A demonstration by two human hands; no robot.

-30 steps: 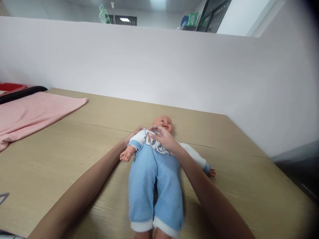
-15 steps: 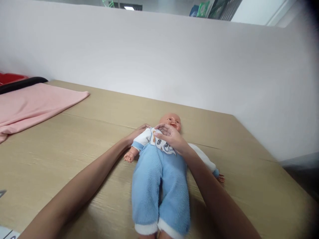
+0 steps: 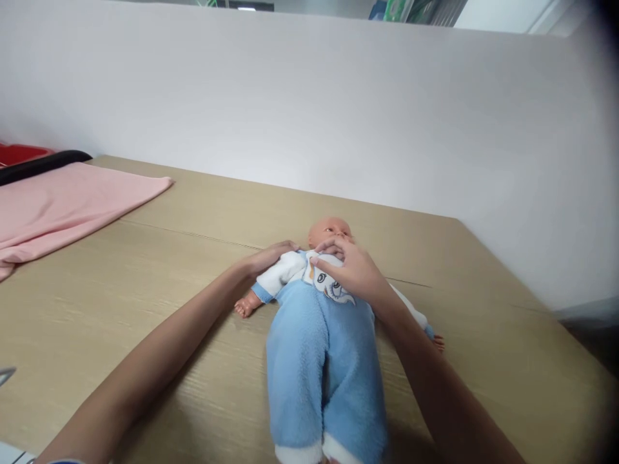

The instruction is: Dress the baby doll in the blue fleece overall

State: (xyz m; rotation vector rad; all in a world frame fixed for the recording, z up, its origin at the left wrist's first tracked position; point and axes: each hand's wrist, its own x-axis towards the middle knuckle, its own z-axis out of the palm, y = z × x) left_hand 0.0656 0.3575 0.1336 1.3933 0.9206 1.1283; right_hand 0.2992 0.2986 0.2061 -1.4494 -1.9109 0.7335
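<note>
A baby doll [image 3: 322, 361] in fuzzy blue trousers and a white top lies on its back on the table, head away from me. Its white bib [image 3: 331, 293] carries a stitched animal face. My left hand [image 3: 275, 256] lies against the doll's shoulder on the left, fingers stretched out along it. With bent fingers and thumb, my right hand [image 3: 351, 267] grips the doll's top at the upper chest, just below the chin. It covers part of the doll's mouth and collar, and the fingertips are partly hidden.
A pink cloth [image 3: 72, 206] lies on the wooden table [image 3: 203, 219] at the left. Behind it are a black curved edge [image 3: 43, 164] and a red container [image 3: 22, 153]. A white wall [image 3: 309, 116] runs along the table's far side.
The doll's body and legs have shifted a little to the right, while its head stays nearly in place. Both my hands have moved slightly right with it; my right hand now covers more of its mouth.
</note>
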